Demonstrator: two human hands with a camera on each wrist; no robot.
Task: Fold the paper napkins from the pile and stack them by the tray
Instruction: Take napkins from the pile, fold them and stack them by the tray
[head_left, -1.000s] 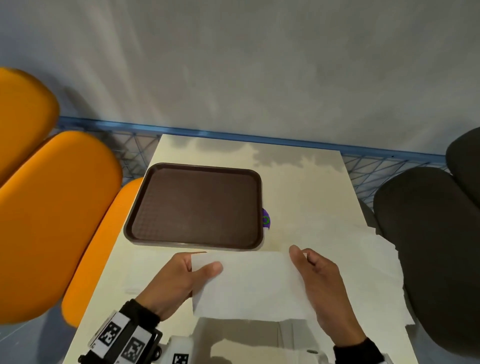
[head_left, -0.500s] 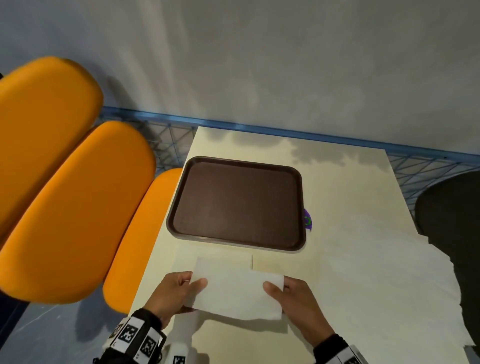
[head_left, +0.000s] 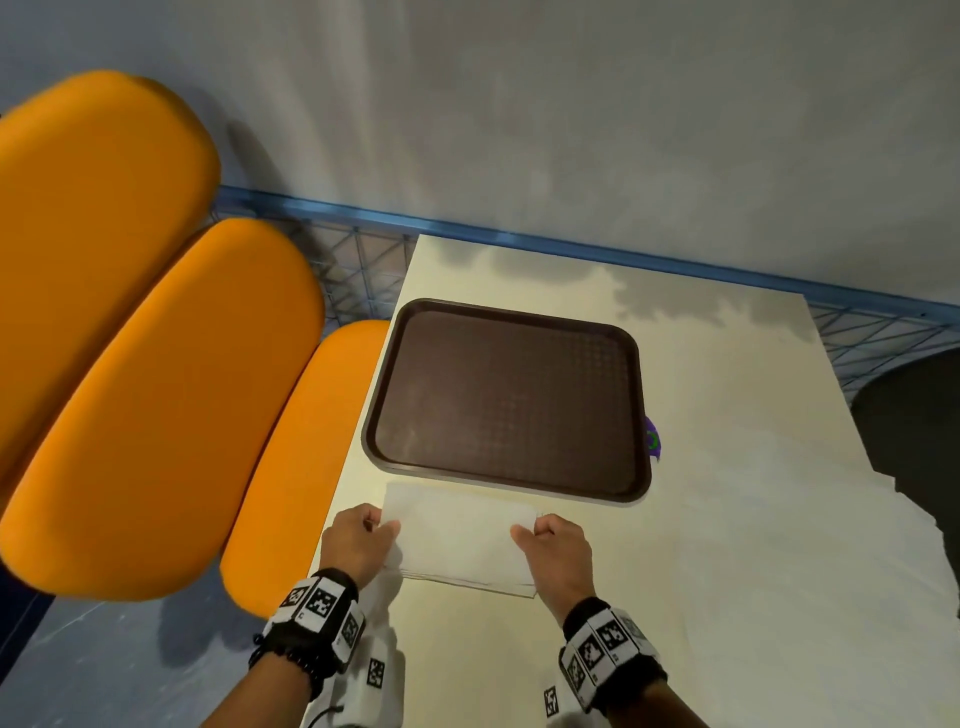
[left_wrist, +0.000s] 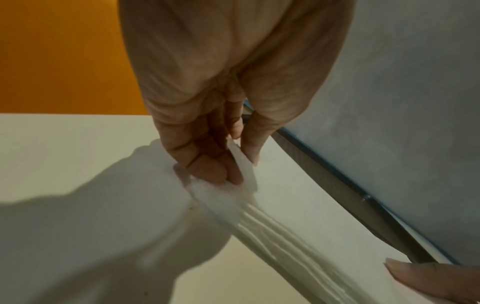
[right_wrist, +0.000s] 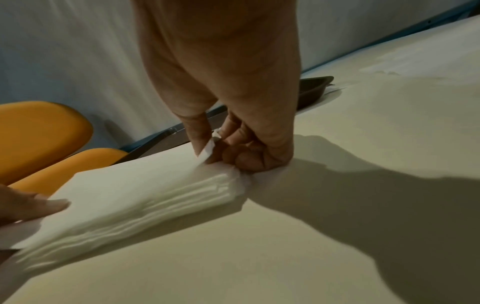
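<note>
Progress, my read: mid-task. Folded napkin (head_left: 460, 530) lowered onto stack (head_left: 467, 577) just beside tray (head_left: 506, 400), near edge. Left hand (head_left: 356, 540) and right hand (head_left: 558, 545) each pinch one end. Unfolded pile (head_left: 779, 519) right of tray: more to fold.
Count: tray 1; stack 1, several layers, exact number unclear; pile 1.

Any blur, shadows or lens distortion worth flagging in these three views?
Head view: wide-angle bend in the orange seats, soft shadows on the table. Left wrist view: left hand and napkin stack soft, large shadow. Right wrist view: right hand casts a dark shadow; stack edges smeared.
</note>
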